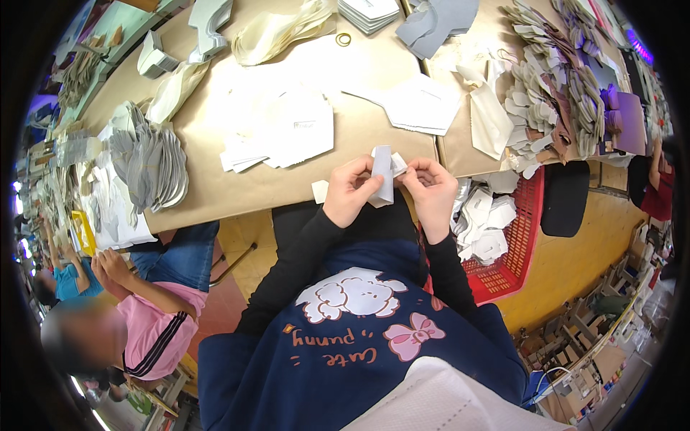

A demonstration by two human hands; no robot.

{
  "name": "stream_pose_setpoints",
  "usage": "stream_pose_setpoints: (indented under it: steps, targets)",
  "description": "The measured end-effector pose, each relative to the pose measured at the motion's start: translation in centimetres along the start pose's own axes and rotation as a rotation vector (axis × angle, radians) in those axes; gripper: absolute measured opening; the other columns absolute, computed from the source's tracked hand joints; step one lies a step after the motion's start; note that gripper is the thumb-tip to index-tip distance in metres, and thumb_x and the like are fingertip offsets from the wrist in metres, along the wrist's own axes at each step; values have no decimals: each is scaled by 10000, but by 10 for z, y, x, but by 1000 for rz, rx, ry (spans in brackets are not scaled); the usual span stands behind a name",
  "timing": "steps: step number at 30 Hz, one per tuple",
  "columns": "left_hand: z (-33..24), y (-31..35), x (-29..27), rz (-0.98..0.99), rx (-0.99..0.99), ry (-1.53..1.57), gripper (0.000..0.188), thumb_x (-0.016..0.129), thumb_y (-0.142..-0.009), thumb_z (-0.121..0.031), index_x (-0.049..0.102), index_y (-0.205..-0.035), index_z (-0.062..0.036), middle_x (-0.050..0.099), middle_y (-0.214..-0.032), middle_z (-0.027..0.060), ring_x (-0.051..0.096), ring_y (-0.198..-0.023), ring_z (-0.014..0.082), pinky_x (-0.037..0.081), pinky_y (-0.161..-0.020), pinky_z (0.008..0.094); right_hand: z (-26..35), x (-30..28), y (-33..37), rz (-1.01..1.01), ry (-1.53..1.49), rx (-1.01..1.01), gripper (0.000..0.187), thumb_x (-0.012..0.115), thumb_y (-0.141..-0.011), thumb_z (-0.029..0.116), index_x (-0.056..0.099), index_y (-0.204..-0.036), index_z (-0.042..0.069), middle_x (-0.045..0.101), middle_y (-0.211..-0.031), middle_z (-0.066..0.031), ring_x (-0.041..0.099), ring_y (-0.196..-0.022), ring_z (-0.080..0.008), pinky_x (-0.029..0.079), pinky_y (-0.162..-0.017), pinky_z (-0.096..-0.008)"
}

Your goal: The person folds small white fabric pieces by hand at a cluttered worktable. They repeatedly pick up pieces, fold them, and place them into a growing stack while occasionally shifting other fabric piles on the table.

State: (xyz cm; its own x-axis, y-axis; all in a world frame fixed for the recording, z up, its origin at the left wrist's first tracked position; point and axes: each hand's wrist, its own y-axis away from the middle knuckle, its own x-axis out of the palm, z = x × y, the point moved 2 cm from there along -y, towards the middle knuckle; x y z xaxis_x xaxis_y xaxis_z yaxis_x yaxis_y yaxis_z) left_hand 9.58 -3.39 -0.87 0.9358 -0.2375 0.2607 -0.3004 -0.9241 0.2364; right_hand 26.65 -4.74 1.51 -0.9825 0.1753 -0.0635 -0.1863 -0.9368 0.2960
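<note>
At the near edge of the table, my left hand point(351, 188) pinches a pale grey, folded cut piece point(383, 172) between thumb and fingers. The piece stands upright, with a narrow grey strip facing up. My right hand point(433, 192) is closed at its right side, thumb and forefinger on a small white flap point(398, 167). Whether that flap is part of the grey piece or a separate layer, I cannot tell. A small cream scrap point(320, 191) shows beside my left wrist. Beyond my hands lie a stack of white cut pieces point(302, 133) and a second white stack point(424, 104).
A red basket point(528, 237) full of white pieces point(483, 219) stands right of my right forearm. Grey pieces point(147, 161) are piled on the left, and many more point(535, 93) at far right. A roll of tape point(343, 39) lies farther back. A person in pink point(162, 323) sits left.
</note>
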Motion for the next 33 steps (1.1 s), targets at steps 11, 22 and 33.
stream_pose_setpoints:
  steps: [11,22,33]
  targets:
    - [-23,33,2,-35,112,-41,181,602,-926,-12,609,-1089,67,619,-1013,77,631,-927,139,521,-829,286,32,15,20,149,121,-102,258,728,-898,48,704,-1118,-85,746,-909,-98,712,-779,-141,571,-719,-255]
    - [-53,111,-102,-457,292,488,506,644,-795,-236,581,-1189,75,658,-1087,152,652,-954,211,543,-840,347,22,26,-9,84,-254,73,196,682,-957,103,725,-1033,-72,726,-815,-91,684,-687,-123,519,-642,-230]
    - [-77,89,-59,-334,471,-333,218,622,-793,-17,417,-736,-65,573,-1336,258,539,-1227,345,357,-1081,432,29,19,4,10,498,-206,447,707,-936,139,598,-1342,-12,628,-1272,-103,651,-849,-85,524,-699,-252]
